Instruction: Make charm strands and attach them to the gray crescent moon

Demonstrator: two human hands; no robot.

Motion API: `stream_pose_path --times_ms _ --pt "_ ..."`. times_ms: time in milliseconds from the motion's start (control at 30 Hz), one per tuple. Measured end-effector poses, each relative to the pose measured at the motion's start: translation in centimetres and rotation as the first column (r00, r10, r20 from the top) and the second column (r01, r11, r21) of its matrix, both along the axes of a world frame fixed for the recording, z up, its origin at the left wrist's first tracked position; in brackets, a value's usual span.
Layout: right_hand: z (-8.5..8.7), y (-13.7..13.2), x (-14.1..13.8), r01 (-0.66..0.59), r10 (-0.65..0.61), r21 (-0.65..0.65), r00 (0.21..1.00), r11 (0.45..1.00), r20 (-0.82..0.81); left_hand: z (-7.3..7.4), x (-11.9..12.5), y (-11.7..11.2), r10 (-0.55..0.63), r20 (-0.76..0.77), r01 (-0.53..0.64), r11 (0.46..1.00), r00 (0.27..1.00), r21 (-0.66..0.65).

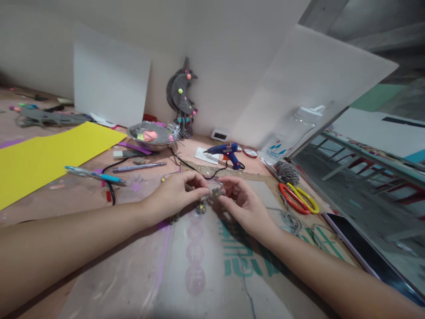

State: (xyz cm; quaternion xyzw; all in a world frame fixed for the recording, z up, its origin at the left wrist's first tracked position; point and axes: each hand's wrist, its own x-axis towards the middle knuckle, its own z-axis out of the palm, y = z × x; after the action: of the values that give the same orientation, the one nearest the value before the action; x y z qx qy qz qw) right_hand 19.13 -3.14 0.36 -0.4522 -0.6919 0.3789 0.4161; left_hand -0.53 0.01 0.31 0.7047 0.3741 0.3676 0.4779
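My left hand [179, 191] and my right hand [244, 201] meet over a sheet of cardboard [212, 261] on the table. Both pinch a small grey glittery craft piece [210, 197] with tiny beads, held between the fingertips just above the cardboard. Fingers of both hands are curled closed round it. Part of the piece is hidden under my fingers.
A blue glue gun [227, 153] lies behind the hands, its black cord [186, 164] running left. Scissors with red and yellow handles [299, 198] and grey yarn [287, 172] lie right, a phone [361, 250] nearer. A foil bowl [151, 135], pens [96, 176], yellow paper [43, 155] sit left; a grey moon decoration [182, 95] leans on the wall.
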Motion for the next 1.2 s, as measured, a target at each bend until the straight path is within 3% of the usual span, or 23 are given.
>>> stream_pose_path --times_ms 267,767,933,1033,1200 --pt "-0.13 0.1 0.05 -0.011 0.011 0.001 1.0 1.0 -0.002 0.56 -0.18 -0.28 0.048 -0.014 -0.046 0.993 0.999 0.107" --pt "0.07 -0.05 -0.01 0.009 -0.01 0.019 0.999 1.0 0.033 0.35 -0.24 -0.23 0.079 -0.049 -0.077 0.996 0.996 0.038" --pt "0.03 -0.06 0.03 0.007 -0.007 0.019 0.999 1.0 0.031 0.7 -0.28 -0.33 0.124 -0.083 -0.11 0.982 0.989 0.151" --pt "0.07 -0.12 -0.03 0.004 -0.005 0.018 0.999 1.0 0.033 0.67 -0.23 -0.31 0.165 -0.113 -0.157 0.984 0.98 0.082" --pt "0.06 -0.14 -0.08 0.01 -0.012 0.031 0.999 0.999 0.049 0.0 -0.16 -0.05 0.123 0.004 -0.123 0.989 0.992 0.081"
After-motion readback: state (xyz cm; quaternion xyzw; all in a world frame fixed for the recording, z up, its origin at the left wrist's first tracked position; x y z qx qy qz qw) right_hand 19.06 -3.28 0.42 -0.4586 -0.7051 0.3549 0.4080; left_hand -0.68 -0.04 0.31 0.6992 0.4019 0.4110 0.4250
